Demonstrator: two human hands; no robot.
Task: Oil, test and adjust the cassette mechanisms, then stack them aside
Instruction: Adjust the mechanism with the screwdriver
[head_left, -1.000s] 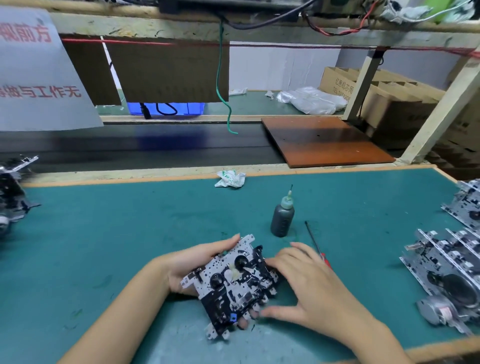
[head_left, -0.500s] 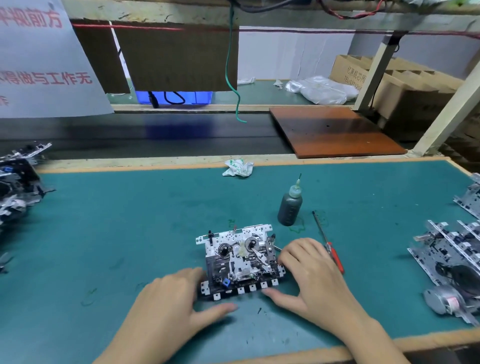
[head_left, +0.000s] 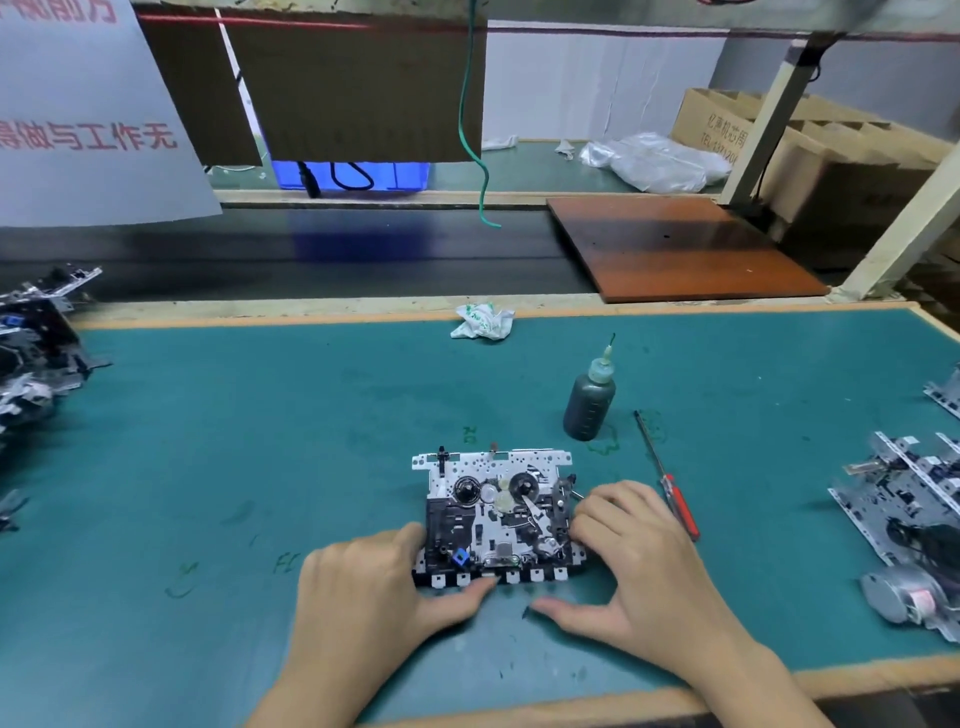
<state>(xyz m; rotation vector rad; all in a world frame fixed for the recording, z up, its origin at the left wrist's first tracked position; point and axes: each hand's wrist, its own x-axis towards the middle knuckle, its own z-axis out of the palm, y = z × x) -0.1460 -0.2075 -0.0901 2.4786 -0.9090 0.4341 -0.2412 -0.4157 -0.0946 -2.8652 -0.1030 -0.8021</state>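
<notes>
left hand (head_left: 363, 587) flat, right hand (head_left: 631, 566) curled, thumbs inward

We see a cassette mechanism (head_left: 496, 517) lying flat on the green counter (head_left: 260, 441). Our left hand (head_left: 374, 587) rests at its left side, with the thumb touching the row of white keys in front. Our right hand (head_left: 631, 561) has its fingers curled on the right edge, thumb flat on the counter. Behind stands a dark oil bottle (head_left: 589, 397). A red-handled screwdriver (head_left: 667, 478) lies just beside our right hand. More mechanisms (head_left: 914, 509) sit at the right, and a pile (head_left: 36, 343) at the left.
</notes>
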